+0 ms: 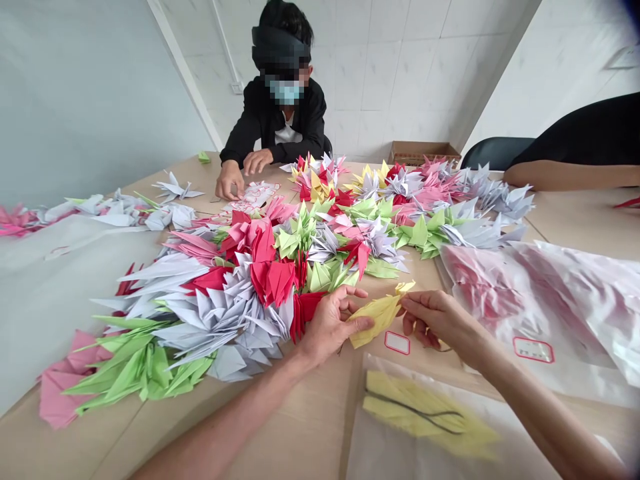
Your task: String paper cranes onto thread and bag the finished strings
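Between my two hands is a bundle of yellow folded paper cranes [377, 315], held just above the table. My left hand [330, 320] is closed on its left end, thumb across the near side and index finger reaching over the top. With thumb and fingertips my right hand [435, 319] pinches the right end, where narrow points stick out. Below the bundle lies a small red-bordered white label [397, 343]. Closer to me, a clear plastic bag [400, 453] contains more yellow folded paper [400, 387] and a dark cord [420, 412].
Bundles of red folded cranes [274, 280], grey-white ones [220, 307] and green ones [150, 370] cover the table's middle and left. Plastic bags with pink paper [550, 287] lie at right. Across the table, a person's hand [231, 180] touches labels [257, 195]. A cardboard box [425, 152] stands behind.
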`<state>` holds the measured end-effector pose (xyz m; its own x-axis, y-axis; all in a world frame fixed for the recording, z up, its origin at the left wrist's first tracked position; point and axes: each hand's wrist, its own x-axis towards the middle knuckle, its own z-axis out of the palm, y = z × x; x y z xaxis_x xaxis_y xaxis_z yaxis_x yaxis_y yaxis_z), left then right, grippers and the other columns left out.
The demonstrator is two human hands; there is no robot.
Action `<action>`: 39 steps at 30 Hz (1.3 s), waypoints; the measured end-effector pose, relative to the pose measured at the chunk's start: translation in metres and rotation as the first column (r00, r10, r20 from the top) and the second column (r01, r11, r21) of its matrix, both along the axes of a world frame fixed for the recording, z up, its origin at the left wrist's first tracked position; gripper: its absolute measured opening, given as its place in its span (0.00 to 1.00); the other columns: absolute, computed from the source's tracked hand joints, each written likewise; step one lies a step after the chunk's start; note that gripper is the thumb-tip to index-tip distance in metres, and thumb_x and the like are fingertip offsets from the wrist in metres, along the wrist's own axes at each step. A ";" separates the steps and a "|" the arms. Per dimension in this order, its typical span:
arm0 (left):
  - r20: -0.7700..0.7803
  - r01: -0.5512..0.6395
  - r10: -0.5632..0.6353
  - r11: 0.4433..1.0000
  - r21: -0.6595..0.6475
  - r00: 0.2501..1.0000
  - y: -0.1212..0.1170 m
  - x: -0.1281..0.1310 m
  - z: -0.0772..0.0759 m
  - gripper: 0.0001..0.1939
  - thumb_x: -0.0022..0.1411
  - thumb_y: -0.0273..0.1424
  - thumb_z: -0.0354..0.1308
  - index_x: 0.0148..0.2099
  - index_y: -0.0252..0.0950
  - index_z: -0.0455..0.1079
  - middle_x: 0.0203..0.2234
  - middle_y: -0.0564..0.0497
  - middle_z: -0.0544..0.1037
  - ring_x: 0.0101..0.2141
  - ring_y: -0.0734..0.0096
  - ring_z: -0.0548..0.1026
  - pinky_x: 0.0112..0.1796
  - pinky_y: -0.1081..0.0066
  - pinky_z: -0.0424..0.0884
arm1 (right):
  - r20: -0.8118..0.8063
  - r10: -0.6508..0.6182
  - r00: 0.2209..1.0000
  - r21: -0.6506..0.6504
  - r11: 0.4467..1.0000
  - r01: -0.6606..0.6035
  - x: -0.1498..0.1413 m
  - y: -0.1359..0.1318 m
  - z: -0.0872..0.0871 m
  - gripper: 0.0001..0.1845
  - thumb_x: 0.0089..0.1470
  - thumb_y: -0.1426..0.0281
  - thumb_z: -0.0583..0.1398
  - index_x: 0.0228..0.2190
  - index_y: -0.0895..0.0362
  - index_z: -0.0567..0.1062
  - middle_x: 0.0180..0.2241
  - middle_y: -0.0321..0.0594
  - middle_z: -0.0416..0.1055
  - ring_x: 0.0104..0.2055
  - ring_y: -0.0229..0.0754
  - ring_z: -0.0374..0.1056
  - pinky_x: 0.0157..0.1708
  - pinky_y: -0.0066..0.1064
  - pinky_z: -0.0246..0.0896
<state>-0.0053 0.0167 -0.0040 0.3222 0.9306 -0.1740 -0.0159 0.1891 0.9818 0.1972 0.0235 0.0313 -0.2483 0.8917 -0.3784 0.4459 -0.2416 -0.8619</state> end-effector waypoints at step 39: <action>-0.113 0.065 -0.058 0.996 0.059 0.992 -0.003 0.003 0.003 0.24 0.48 0.36 0.66 0.46 0.36 0.64 0.26 0.56 0.71 0.28 0.74 0.72 0.27 0.77 0.65 | 0.448 -0.060 0.892 0.654 0.702 -0.281 -0.003 0.000 0.005 0.14 0.58 0.67 0.54 0.25 0.54 0.75 0.36 0.40 0.71 0.41 0.44 0.61 0.40 0.34 0.59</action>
<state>-0.0023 0.0138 -0.0013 0.3606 0.9199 -0.1538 0.1039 0.1242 0.9868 0.1942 0.0234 0.0363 -0.3381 0.9095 0.2418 0.7707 0.4150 -0.4836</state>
